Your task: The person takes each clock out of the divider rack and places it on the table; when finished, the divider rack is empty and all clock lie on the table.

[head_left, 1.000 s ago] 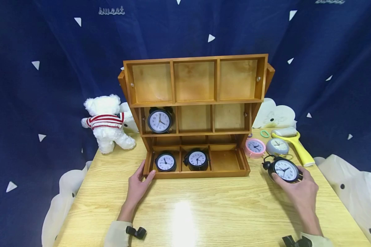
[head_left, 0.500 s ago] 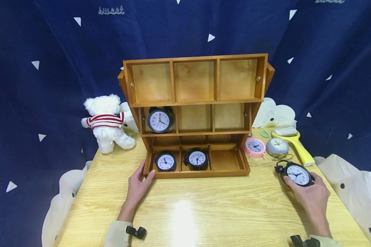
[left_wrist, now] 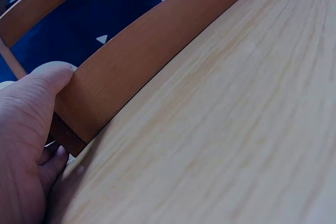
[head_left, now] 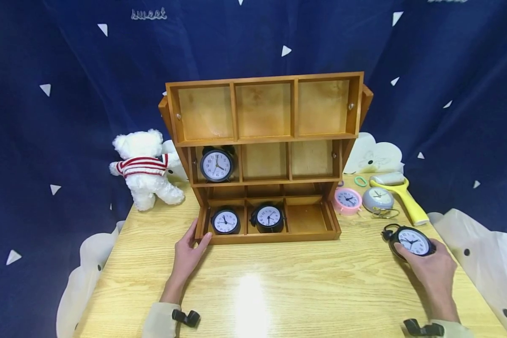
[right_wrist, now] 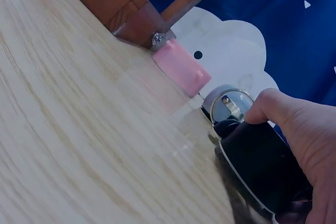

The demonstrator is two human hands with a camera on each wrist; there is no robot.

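My right hand (head_left: pixel 436 270) grips a black twin-bell alarm clock (head_left: pixel 413 241) at the right of the table, its white dial turned up. In the right wrist view the clock's dark case (right_wrist: pixel 262 166) lies under my thumb, close to the tabletop; I cannot tell if it touches. My left hand (head_left: pixel 188 253) holds the front left corner of a tiered wooden shelf (head_left: pixel 270 238), the thumb on the front board (left_wrist: pixel 126 61) and the fingers at the side. Black alarm clocks stand in the bottom left (head_left: pixel 226 221), bottom middle (head_left: pixel 269 217) and middle-tier left (head_left: pixel 217 165) compartments.
Right of the shelf stand a pink clock (head_left: pixel 348 201) and a grey clock (head_left: pixel 378 199). Behind them lie a yellow-handled lint roller (head_left: pixel 407 202) and a green ring (head_left: pixel 360 181). A white teddy bear (head_left: pixel 145 169) sits at the left, before a blue curtain (head_left: pixel 67 164).
My right hand has carried the black alarm clock to the right and nearer to me, away from the grey clock. The left hand keeps its place on the shelf corner.
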